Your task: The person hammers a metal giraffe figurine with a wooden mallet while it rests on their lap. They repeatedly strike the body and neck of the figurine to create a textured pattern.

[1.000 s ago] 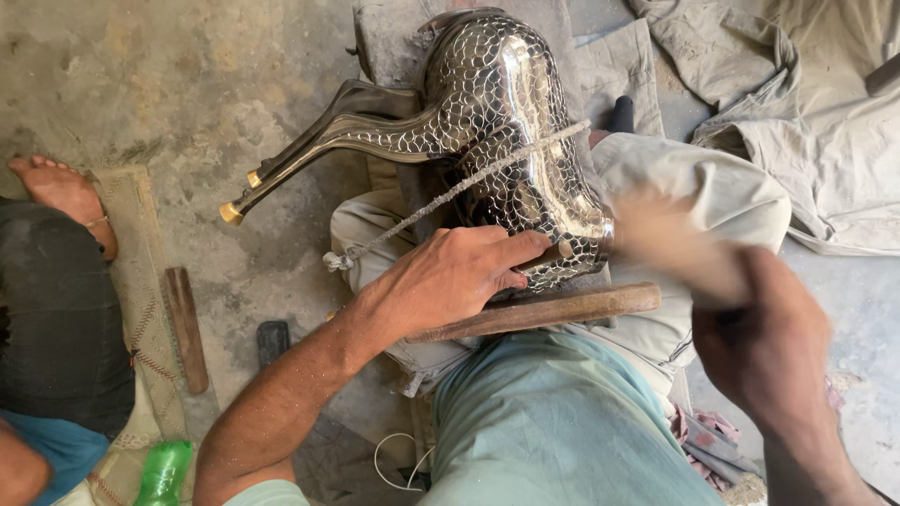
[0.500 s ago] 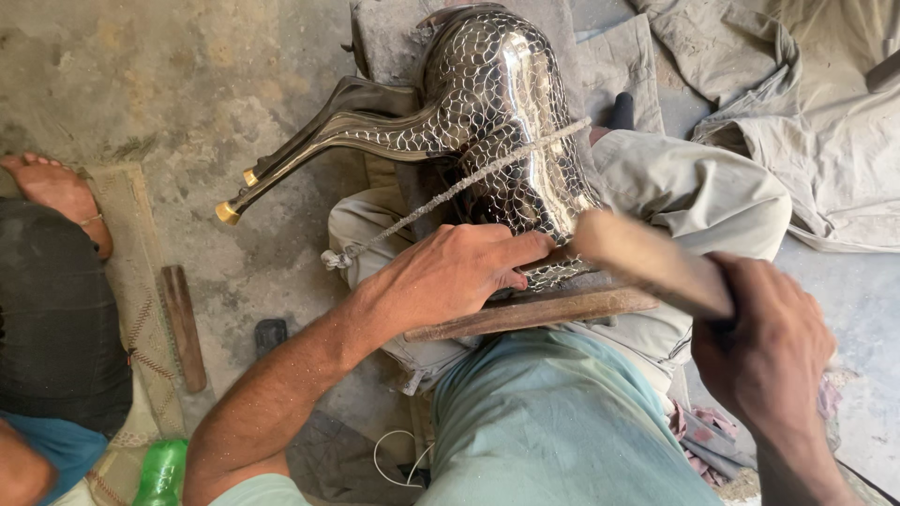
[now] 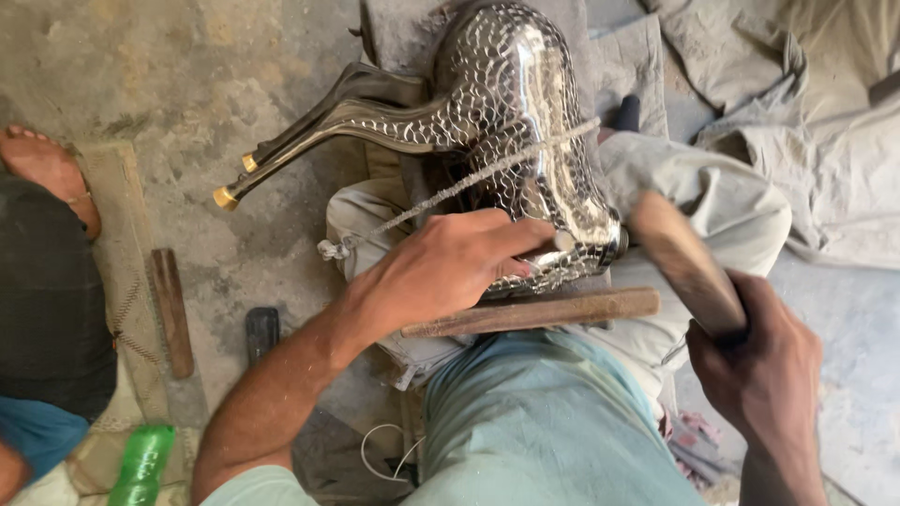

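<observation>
A shiny metal animal figure (image 3: 511,103) with a scale pattern lies across my lap, its thin legs ending in gold tips (image 3: 225,197) at the left. My left hand (image 3: 450,272) rests on its lower side, fingers pinched on a small metal punch (image 3: 562,241) set against the surface. My right hand (image 3: 759,365) grips the handle of a wooden mallet (image 3: 680,258), whose blurred head hovers just right of the punch. A twisted cord (image 3: 450,192) runs diagonally over the figure. A wooden bar (image 3: 544,312) lies under my left hand on my thighs.
Another person's bare foot (image 3: 42,164) and dark clothing (image 3: 47,300) are at the left edge. A wooden piece (image 3: 173,309), a dark tool (image 3: 262,333) and a green bottle (image 3: 141,464) lie on the concrete floor. Grey cloth (image 3: 816,122) is heaped at the upper right.
The mallet swung in toward the punch, then drew back slightly to the right. My left hand and the figure have stayed in place.
</observation>
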`<act>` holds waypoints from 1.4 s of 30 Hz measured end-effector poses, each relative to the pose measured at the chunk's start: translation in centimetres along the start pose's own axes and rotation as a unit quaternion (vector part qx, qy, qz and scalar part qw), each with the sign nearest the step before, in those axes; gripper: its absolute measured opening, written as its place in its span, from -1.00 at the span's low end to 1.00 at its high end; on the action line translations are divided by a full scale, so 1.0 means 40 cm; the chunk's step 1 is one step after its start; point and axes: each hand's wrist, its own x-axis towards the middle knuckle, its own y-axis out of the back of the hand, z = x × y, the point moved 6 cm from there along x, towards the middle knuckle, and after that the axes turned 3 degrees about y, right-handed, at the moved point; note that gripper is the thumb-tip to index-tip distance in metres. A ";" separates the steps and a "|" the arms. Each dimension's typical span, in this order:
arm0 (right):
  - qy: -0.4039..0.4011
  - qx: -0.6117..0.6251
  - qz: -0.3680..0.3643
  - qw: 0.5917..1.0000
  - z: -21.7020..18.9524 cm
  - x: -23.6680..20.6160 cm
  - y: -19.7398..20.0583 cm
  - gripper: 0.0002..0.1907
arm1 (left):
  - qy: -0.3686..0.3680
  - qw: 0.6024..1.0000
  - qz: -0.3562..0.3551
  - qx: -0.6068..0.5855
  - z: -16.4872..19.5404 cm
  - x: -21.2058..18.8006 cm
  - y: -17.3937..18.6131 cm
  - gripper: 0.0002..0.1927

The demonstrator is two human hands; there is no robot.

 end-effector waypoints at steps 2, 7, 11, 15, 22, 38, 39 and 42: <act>-0.081 0.069 -0.027 0.994 0.038 0.007 -0.020 -0.56 | -0.006 0.992 0.127 -0.019 0.013 -0.031 0.052 -0.66; -0.123 0.166 -0.026 0.978 0.062 0.027 -0.044 -0.44 | 0.126 0.936 0.304 -0.126 0.005 -0.162 0.057 -0.72; -0.061 0.259 -0.041 0.963 -0.001 0.059 -0.030 -0.27 | 0.215 0.867 0.396 -0.211 -0.037 -0.215 -0.033 -0.70; 0.060 0.229 -0.021 0.971 -0.130 0.088 0.027 -0.27 | 0.197 0.835 0.443 -0.259 -0.053 -0.216 -0.108 -0.69; 0.386 -0.017 0.045 0.921 -0.442 0.112 0.134 -0.33 | 0.147 0.843 0.482 -0.187 -0.050 -0.222 -0.182 -0.77; 0.558 -0.319 0.148 0.751 -0.653 0.019 0.195 -0.48 | 0.246 0.808 0.524 -0.113 -0.136 -0.292 -0.255 -0.74; 0.566 -0.310 0.153 0.748 -0.671 0.016 0.196 -0.48 | 0.255 0.807 0.522 -0.104 -0.138 -0.289 -0.256 -0.75; 0.561 -0.209 0.084 0.797 -0.704 0.033 0.181 -0.49 | 0.219 0.820 0.527 -0.040 -0.119 -0.281 -0.240 -0.76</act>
